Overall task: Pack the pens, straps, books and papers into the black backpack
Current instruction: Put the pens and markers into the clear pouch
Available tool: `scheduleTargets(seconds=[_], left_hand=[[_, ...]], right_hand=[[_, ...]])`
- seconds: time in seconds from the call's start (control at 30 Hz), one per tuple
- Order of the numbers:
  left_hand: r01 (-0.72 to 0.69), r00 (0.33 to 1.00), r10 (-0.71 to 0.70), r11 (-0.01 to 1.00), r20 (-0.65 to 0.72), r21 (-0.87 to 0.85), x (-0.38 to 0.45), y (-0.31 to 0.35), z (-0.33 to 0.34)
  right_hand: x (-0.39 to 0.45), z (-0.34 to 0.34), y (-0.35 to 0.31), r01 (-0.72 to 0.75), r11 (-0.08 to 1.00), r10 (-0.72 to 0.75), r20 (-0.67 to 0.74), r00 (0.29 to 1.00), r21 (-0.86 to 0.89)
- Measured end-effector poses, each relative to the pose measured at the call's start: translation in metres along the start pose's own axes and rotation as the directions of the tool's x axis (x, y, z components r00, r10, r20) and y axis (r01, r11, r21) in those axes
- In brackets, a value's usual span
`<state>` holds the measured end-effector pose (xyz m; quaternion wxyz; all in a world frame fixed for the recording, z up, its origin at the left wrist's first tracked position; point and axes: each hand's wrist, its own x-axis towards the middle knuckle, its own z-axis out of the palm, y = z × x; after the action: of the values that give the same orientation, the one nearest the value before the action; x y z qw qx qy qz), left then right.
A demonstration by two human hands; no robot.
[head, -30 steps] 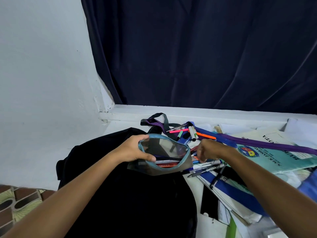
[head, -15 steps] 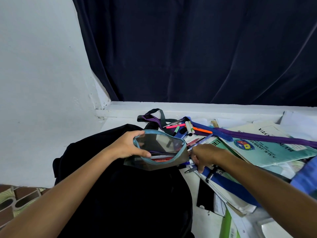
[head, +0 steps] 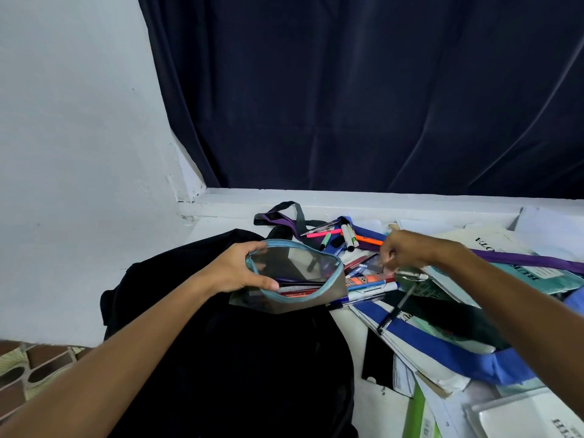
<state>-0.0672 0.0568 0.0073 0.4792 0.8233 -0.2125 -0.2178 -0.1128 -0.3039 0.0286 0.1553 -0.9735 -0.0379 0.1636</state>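
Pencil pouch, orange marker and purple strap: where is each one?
pencil pouch (head: pixel 300 263): head view, on its clear mesh side.
orange marker (head: pixel 368 240): head view, mid-barrel.
purple strap (head: pixel 531 260): head view, on the flat band across the books.

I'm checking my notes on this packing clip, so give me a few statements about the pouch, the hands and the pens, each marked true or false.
1. The left hand holds the mesh pouch by its open rim. True.
2. The pouch is empty. False: pens lie inside it.
3. The pouch is above the black backpack. True.
4. The right hand rests on the backpack. False: it is over the loose pens beside the pouch.
5. The orange marker is inside the pouch. False: it lies behind it.
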Motion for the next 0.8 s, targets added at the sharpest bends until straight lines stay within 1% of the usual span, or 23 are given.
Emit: scheduleTargets(seconds=[0.03,0.07,0.13,0.2,0.27,0.33,0.37,0.43,0.5,0.57,0.6,0.63,0.7,0.77,0.8], left_hand=[[0.002,1.0,-0.002,1.0,-0.003,0.008,0.0,0.0,0.0],[0.001,1.0,-0.001,1.0,-0.005,0.011,-0.001,0.0,0.0],[0.004,1.0,-0.004,1.0,-0.009,0.022,0.0,0.001,0.001],[0.012,1.0,-0.012,0.999,-0.012,0.034,0.001,0.002,0.002],[0.017,1.0,-0.016,0.999,-0.018,0.046,0.001,0.003,0.003],[0.023,0.999,-0.022,0.998,-0.027,0.065,0.0,0.004,0.003],[0.036,0.999,-0.034,0.996,-0.036,0.076,-0.001,0.004,0.002],[0.045,0.998,-0.039,0.993,-0.055,0.106,-0.003,0.005,0.003],[0.038,0.997,-0.031,0.993,-0.068,0.114,-0.004,0.005,0.004],[0.036,0.998,-0.03,0.995,-0.062,0.094,-0.004,0.005,0.005],[0.032,0.998,-0.026,0.995,-0.062,0.092,-0.004,0.004,0.005],[0.036,0.998,-0.03,0.995,-0.062,0.093,-0.006,0.005,0.004],[0.037,0.997,-0.03,0.994,-0.065,0.105,-0.006,0.004,0.005],[0.029,0.998,-0.023,0.994,-0.061,0.106,-0.005,0.002,0.006],[0.014,0.998,-0.008,0.994,-0.056,0.107,-0.005,0.002,0.007]], right_hand=[[-0.004,-0.007,0.0,0.015,0.992,-0.008,-0.054,0.999,0.124],[-0.008,-0.013,-0.003,0.052,0.962,-0.02,-0.12,0.993,0.269],[-0.015,-0.022,-0.021,0.175,0.848,-0.039,-0.27,0.962,0.5],[-0.016,-0.027,-0.049,0.279,0.73,-0.049,-0.36,0.932,0.624],[-0.01,-0.025,-0.079,0.348,0.644,-0.094,-0.381,0.92,0.681],[0.0,-0.018,-0.105,0.363,0.626,-0.155,-0.346,0.926,0.69],[0.006,-0.013,-0.115,0.356,0.652,-0.185,-0.314,0.931,0.67],[0.02,0.0,-0.128,0.322,0.776,-0.228,-0.235,0.945,0.542],[0.032,0.013,-0.134,0.256,0.888,-0.234,-0.104,0.967,0.382],[0.037,0.019,-0.135,0.197,0.933,-0.212,0.017,0.977,0.302],[0.036,0.019,-0.136,0.194,0.937,-0.213,0.035,0.976,0.29],[0.034,0.016,-0.135,0.208,0.933,-0.222,0.013,0.975,0.295],[0.028,0.007,-0.13,0.255,0.912,-0.23,-0.114,0.967,0.323],[0.02,-0.006,-0.114,0.258,0.894,-0.181,-0.231,0.956,0.366],[0.016,-0.011,-0.101,0.229,0.898,-0.139,-0.252,0.958,0.375]])
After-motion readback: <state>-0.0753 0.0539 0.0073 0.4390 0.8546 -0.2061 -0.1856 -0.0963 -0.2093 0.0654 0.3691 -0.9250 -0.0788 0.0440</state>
